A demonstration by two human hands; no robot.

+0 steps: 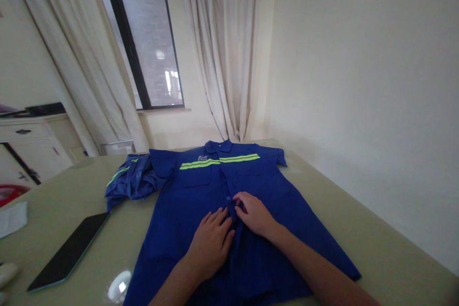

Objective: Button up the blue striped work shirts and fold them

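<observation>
A blue short-sleeved work shirt (274, 196) lies spread front up, its collar at the far end and a yellow-green reflective band across the chest. My left hand (213, 244) rests on the shirt just left of the front placket, fingers stretched out and slightly spread. On the other side of the placket, my right hand (255, 214) has its fingers bent and pinches the front edge. A small button (228, 198) shows just left of its fingertips. Below the hands, the placket is creased and partly hidden by them.
On the pale glossy table (319, 181), a crumpled blue garment (134, 179) touches the shirt's left sleeve area. A dark flat tablet-like panel (70, 251) lies at the left, with a white paper (13, 220) beyond it. A wall (376, 105) borders the right side.
</observation>
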